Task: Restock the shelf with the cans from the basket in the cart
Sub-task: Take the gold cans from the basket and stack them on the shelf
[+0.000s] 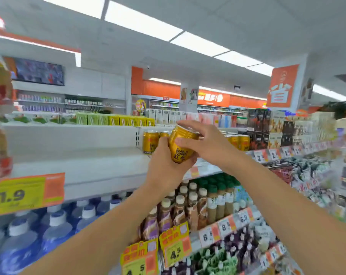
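Head view: we are holding a gold cylindrical metal can (181, 144), tilted, in front of the white shelf (79, 155), our left hand (169, 165) cupping its base with curled fingers, our right hand (205, 144) pinching its top beside the shelved gold cans (150, 141).

I'm standing in a supermarket aisle: white shelves (73, 143) stacked with drinks, yellow and orange price tags (28, 193) clipped along their front edges, an orange hanging sign (282, 86), and chilled cabinets (164, 104) along the back wall.
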